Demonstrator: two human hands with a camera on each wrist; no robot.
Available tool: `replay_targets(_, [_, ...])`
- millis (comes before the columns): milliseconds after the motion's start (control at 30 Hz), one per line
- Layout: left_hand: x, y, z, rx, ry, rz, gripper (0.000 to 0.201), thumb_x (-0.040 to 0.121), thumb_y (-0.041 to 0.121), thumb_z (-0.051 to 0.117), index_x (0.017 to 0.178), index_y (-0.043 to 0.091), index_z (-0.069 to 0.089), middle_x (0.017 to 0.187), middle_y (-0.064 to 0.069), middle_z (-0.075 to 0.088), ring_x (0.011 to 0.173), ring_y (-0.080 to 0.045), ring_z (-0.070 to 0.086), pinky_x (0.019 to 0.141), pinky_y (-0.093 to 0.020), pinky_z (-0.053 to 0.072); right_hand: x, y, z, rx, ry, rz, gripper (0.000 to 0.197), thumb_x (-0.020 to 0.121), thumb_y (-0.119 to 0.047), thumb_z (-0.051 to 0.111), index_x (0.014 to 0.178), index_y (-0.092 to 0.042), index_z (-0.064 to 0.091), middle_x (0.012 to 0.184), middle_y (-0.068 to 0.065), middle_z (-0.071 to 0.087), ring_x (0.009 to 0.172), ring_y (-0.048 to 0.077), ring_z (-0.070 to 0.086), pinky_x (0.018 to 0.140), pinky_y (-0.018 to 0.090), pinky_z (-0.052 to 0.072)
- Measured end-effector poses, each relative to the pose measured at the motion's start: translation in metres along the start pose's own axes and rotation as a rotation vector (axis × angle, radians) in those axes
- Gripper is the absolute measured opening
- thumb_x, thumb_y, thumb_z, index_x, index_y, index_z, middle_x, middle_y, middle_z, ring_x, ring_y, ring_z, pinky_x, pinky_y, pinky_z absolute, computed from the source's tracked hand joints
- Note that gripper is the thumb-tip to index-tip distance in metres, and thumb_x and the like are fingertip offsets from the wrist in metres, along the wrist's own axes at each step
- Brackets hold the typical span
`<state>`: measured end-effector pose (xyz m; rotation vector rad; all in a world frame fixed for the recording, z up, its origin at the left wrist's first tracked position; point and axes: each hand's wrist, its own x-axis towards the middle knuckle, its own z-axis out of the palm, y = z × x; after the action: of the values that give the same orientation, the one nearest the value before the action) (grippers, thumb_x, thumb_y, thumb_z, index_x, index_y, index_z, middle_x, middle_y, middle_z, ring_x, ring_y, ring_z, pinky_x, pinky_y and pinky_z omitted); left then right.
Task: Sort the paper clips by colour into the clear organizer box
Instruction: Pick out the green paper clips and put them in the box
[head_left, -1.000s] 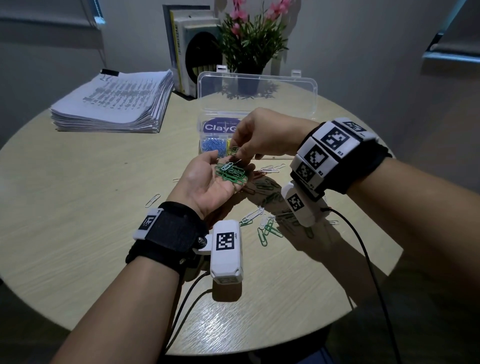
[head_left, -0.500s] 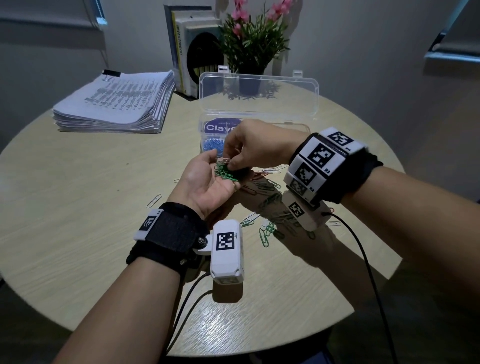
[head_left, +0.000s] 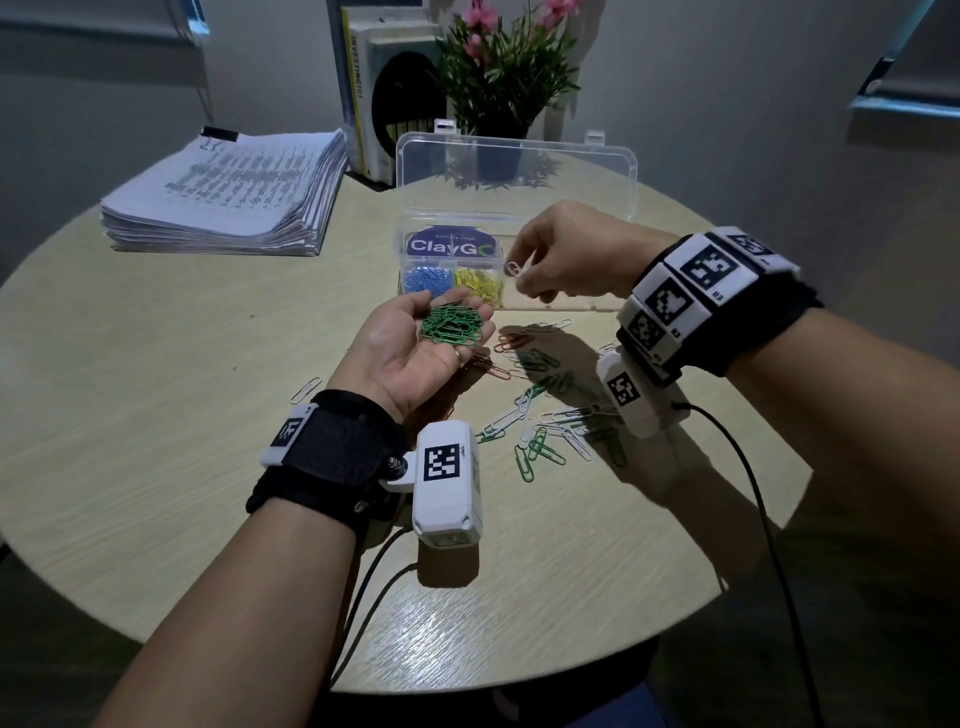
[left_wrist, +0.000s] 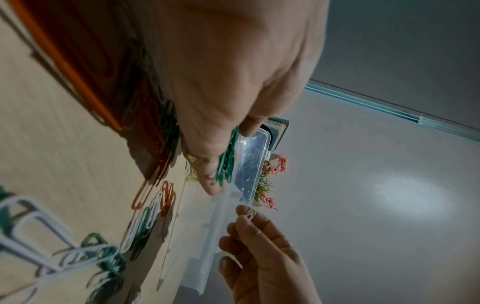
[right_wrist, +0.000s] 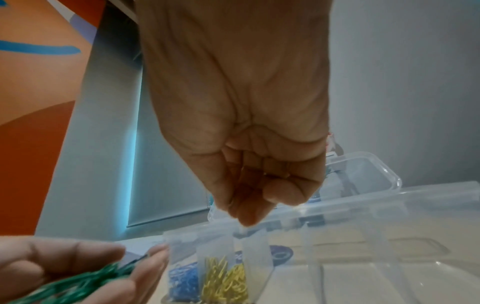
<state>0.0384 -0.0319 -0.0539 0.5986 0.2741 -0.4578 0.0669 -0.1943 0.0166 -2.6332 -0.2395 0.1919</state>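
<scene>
My left hand is held palm up above the table, cupping a pile of green paper clips. My right hand is raised over the clear organizer box and pinches one white paper clip between thumb and fingertips. Blue clips and yellow clips fill the box's two left compartments. The left wrist view shows the white clip in the right hand's fingertips and the green clips on the left fingers. In the right wrist view the box's other compartments look bare.
The box's lid stands open behind it. Loose white clips, green clips and red clips lie on the round wooden table below my hands. A paper stack, books and a potted plant stand at the back.
My right hand has lifted off the left palm with a white clip and moved up and right over the box. The green pile in the left palm is now uncovered.
</scene>
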Motion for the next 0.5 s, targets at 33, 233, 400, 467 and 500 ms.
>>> replay_targets(33, [0.000,0.000,0.000,-0.005,-0.003,0.000,0.041,0.102,0.020,0.026,0.092,-0.004,0.057,0.095,-0.023,0.058,0.087,-0.031,0.058,0.079,-0.042,0.049,0.000,0.004,-0.003,-0.003,0.021,0.018,0.013,0.088,-0.007,0.063,0.099,-0.008,0.069,0.081,0.008,0.068,0.066,0.014,0.063,0.041,0.015,0.042])
replay_targets(233, [-0.001,-0.007,0.004,-0.019,-0.014,-0.015,0.037,0.102,0.016,0.027,0.093,-0.004,0.056,0.089,-0.021,0.059,0.083,-0.030,0.059,0.070,-0.039,0.056,0.013,0.011,-0.010,-0.053,0.189,0.051,0.024,0.095,-0.013,0.053,0.106,-0.001,0.070,0.095,0.014,0.068,0.088,0.023,0.062,0.069,0.027,0.048])
replay_targets(400, [0.002,-0.011,0.005,-0.067,-0.021,-0.044,0.035,0.100,0.012,0.028,0.087,-0.003,0.056,0.086,-0.021,0.058,0.082,-0.029,0.058,0.076,-0.039,0.055,0.026,0.036,-0.016,-0.229,0.405,0.170,0.019,0.087,-0.004,0.055,0.095,-0.002,0.072,0.098,0.015,0.071,0.093,0.031,0.064,0.081,0.036,0.055])
replay_targets(467, [0.003,-0.012,0.008,-0.077,-0.027,-0.052,0.034,0.100,0.012,0.029,0.086,-0.003,0.056,0.084,-0.021,0.058,0.081,-0.029,0.058,0.071,-0.041,0.055,0.025,0.047,-0.021,-0.248,0.449,0.219,0.018,0.084,-0.004,0.056,0.092,-0.007,0.072,0.096,0.012,0.070,0.090,0.030,0.064,0.078,0.034,0.054])
replay_targets(500, [0.003,-0.013,0.009,-0.080,-0.029,-0.053,0.033,0.100,0.011,0.029,0.087,-0.004,0.056,0.085,-0.022,0.058,0.081,-0.030,0.058,0.068,-0.043,0.055,0.024,0.051,-0.023,-0.243,0.454,0.233,0.018,0.083,-0.005,0.057,0.091,-0.009,0.072,0.096,0.011,0.071,0.090,0.029,0.064,0.077,0.034,0.053])
